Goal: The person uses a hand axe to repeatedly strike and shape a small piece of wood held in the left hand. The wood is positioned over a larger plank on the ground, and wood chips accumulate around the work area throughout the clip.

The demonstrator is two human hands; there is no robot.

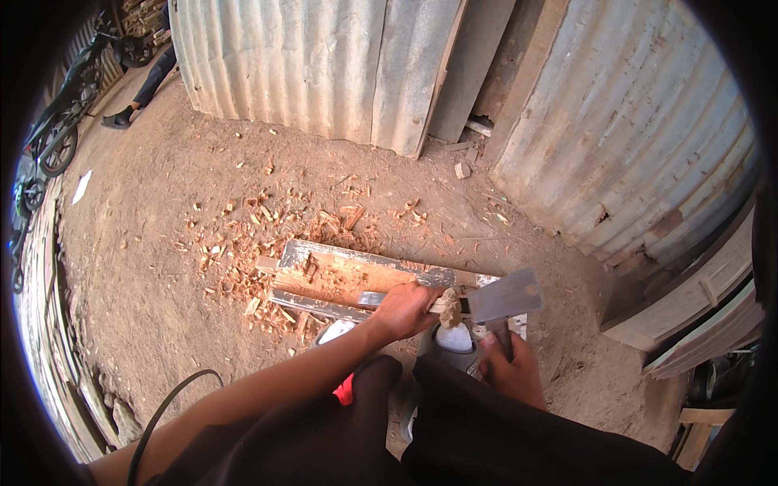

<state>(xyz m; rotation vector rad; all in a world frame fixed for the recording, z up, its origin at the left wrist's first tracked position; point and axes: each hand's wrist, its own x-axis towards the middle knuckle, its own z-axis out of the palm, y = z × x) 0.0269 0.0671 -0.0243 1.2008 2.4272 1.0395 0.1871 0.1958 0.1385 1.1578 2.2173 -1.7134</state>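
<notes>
Down on the bare ground [146, 243], just ahead of the person's feet, lies one hollowed wooden piece [340, 279], its inside raw and orange, its edges pale with worn paint. One chisel [371, 299] slants over its near side, blade tip to the left – and the left hand [405, 311] has fingers wrapped around it, the battered handle end poking out to the right. Beside that end, one flat-bladed tool [506, 296] stands raised, its handle gripped in the right hand [512, 373]. This looks like the chiselling-out step, with the bladed tool serving as striker; the next move would call for a steady chisel, a square hit on its end and knuckles kept clear. Two shoes, left [334, 330] and right [455, 336], sit at the near edge. Beyond, wood chips [251, 219] litter the dirt, too many to count – then two stretches of corrugated metal, left [275, 65] and right [640, 121], and one bystander's leg [154, 81].
</notes>
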